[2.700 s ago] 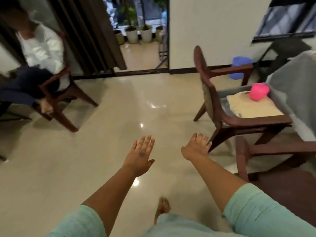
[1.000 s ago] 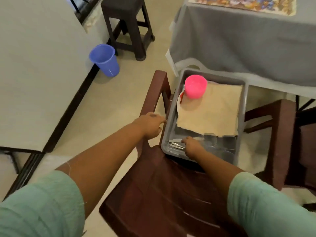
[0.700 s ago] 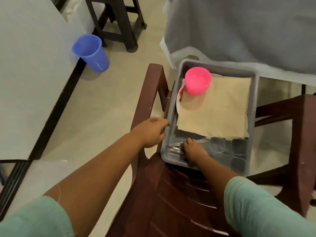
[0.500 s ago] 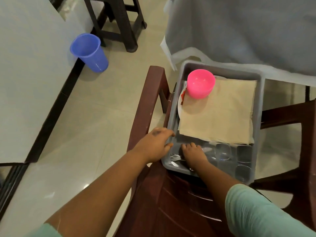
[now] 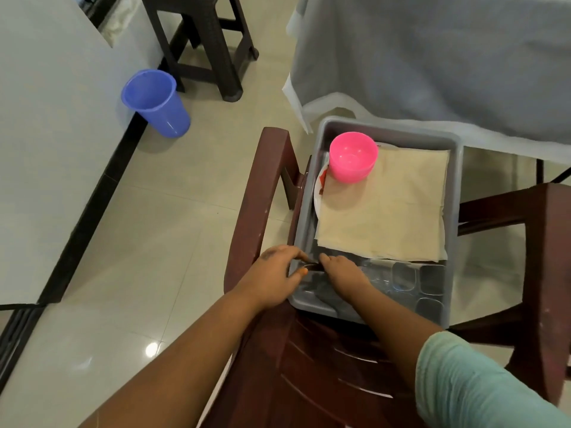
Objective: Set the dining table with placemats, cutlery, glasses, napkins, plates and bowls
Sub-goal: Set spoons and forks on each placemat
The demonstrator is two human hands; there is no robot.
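A grey tray [image 5: 454, 193] is sitting on the seat of a dark red plastic chair [image 5: 262, 193]; the left grip [image 5: 272, 281] is resting over the tray's near-left corner, its fingers curling at the rim; the right grip [image 5: 343, 273] is lying inside the tray just beside it, fingers bent onto the cutlery [image 5: 309, 267], which is mostly hidden; clear glasses [image 5: 404, 276] are lying just right of the right grip; a beige napkin [image 5: 386, 211] is spreading beyond both grips, a pink bowl [image 5: 353, 156] standing on its far-left corner; a white plate [image 5: 317, 196] is peeking out beneath; a blue cup [image 5: 156, 103] is standing on the floor, well left.
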